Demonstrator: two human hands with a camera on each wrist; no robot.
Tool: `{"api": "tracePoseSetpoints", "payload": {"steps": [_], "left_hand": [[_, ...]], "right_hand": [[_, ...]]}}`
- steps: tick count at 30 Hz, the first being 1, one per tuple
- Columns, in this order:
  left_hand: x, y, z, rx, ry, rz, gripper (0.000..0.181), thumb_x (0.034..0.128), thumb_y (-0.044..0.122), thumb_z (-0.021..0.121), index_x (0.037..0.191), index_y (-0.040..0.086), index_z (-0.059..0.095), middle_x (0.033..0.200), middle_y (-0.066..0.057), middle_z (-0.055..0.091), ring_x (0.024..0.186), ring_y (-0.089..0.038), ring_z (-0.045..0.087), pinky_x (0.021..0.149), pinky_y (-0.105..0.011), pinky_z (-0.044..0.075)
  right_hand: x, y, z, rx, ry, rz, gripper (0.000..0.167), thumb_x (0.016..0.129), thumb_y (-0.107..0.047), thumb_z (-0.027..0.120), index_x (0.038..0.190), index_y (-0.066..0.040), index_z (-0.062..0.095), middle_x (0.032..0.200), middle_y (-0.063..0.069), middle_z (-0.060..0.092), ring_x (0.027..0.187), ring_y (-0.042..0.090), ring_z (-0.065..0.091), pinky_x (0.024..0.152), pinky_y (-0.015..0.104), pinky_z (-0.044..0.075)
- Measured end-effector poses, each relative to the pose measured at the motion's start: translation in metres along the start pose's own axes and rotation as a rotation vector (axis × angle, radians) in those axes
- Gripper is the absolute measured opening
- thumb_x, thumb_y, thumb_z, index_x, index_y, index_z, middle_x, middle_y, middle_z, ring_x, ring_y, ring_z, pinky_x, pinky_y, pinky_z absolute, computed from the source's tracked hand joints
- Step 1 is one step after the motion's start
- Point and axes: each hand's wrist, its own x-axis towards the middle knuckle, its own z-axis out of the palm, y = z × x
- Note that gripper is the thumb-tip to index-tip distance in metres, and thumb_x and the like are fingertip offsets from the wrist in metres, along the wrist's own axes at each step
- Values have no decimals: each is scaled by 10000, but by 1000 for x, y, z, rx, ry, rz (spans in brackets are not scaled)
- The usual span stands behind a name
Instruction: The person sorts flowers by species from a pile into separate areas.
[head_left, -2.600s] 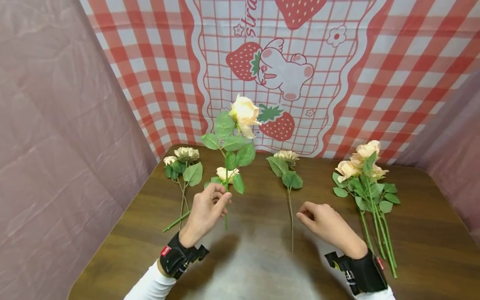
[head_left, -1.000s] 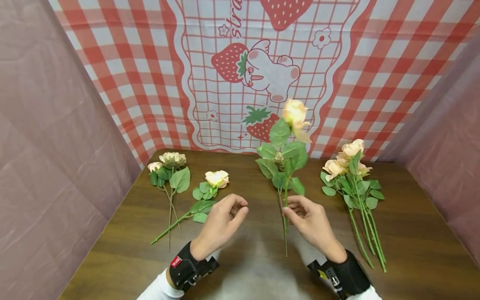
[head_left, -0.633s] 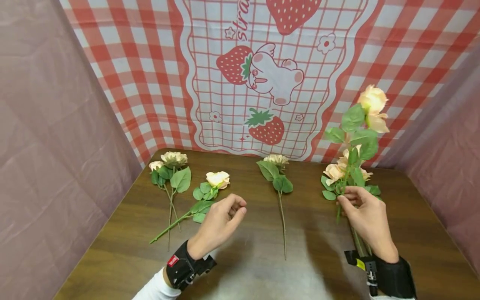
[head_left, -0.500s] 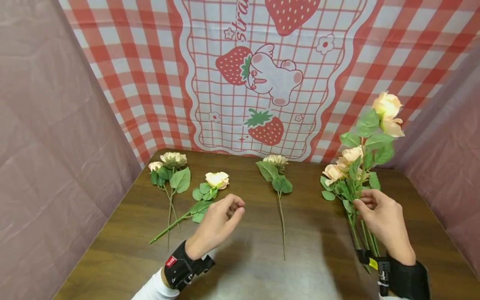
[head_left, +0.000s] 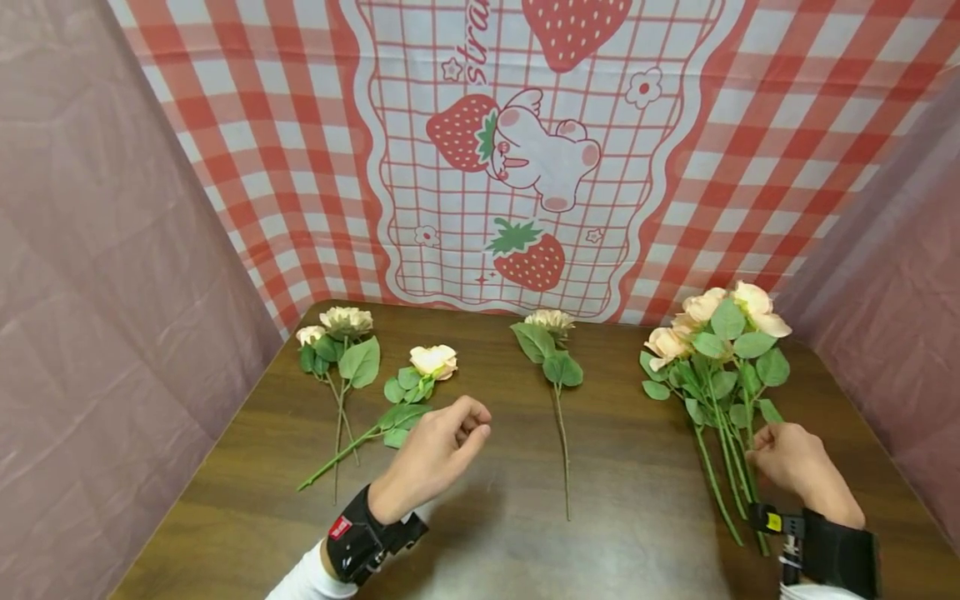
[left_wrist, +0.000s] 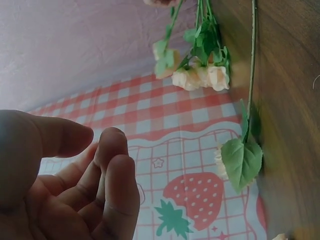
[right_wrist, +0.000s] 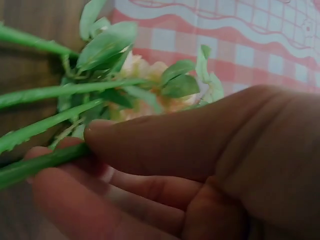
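My right hand (head_left: 801, 468) pinches the green stem (right_wrist: 30, 169) of a pale peach rose (head_left: 761, 310) between thumb and fingers. That rose lies low against a bunch of similar roses (head_left: 666, 344) at the table's right side, their stems side by side. My left hand (head_left: 433, 454) hovers over the left-centre of the table, fingers loosely curled, holding nothing. Nearest to it is a cream rose (head_left: 433, 361) at the left; close by lies a leafy green stem (head_left: 341, 457), its upper end hidden behind the hand.
A single cream flower (head_left: 551, 321) with a thin brown stem lies mid-table. Further left are another wide cream flower (head_left: 347, 321) and a small bloom (head_left: 309, 335), stems crossed. A red checked strawberry cloth (head_left: 525, 150) hangs behind the brown table (head_left: 510, 533).
The rose passed from my left hand to my right, which carried it rightward and lowered it onto the bunch. Recently the left hand has stayed nearly still.
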Motion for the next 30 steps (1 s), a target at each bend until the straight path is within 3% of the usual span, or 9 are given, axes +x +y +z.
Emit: {"api": "tracePoseSetpoints", "payload": {"steps": [2, 6, 12, 17, 30], "left_hand": [[0, 0, -1, 4, -1, -5, 53, 960, 110, 622, 1008, 130, 632, 800, 81, 664, 675, -9, 592, 620, -201, 505], [-1, -1, -1, 4, -5, -3, 50, 954, 101, 628, 998, 125, 634, 796, 60, 672, 670, -15, 602, 614, -200, 505], [-1, -3, -1, 13, -28, 5, 49, 959, 95, 623, 989, 131, 635, 797, 52, 677, 674, -21, 608, 616, -200, 499], [-1, -3, -2, 30, -42, 8, 36, 967, 115, 617, 989, 136, 636, 801, 62, 679, 673, -5, 602, 613, -194, 494], [0, -3, -5, 80, -66, -8, 40, 966, 138, 613, 989, 152, 644, 805, 86, 685, 667, 14, 595, 601, -187, 486]], "right_hand": [[2, 4, 2, 1, -24, 9, 266, 946, -69, 579, 729, -89, 426, 660, 1, 421, 601, 171, 426, 604, 331, 353], [5, 11, 6, -2, -29, 17, 199, 925, -93, 632, 788, -60, 492, 704, 9, 475, 645, 183, 483, 613, 333, 379], [9, 16, 12, 35, -49, 6, 302, 912, -56, 593, 688, -124, 402, 625, -27, 378, 566, 150, 424, 608, 321, 362], [9, 17, 15, 100, -63, 21, 330, 873, -36, 531, 654, -172, 325, 558, -48, 332, 487, 117, 369, 529, 290, 329], [11, 17, 15, 67, -43, 46, 229, 901, -113, 597, 700, -111, 486, 584, 1, 499, 509, 157, 485, 513, 326, 389]]}}
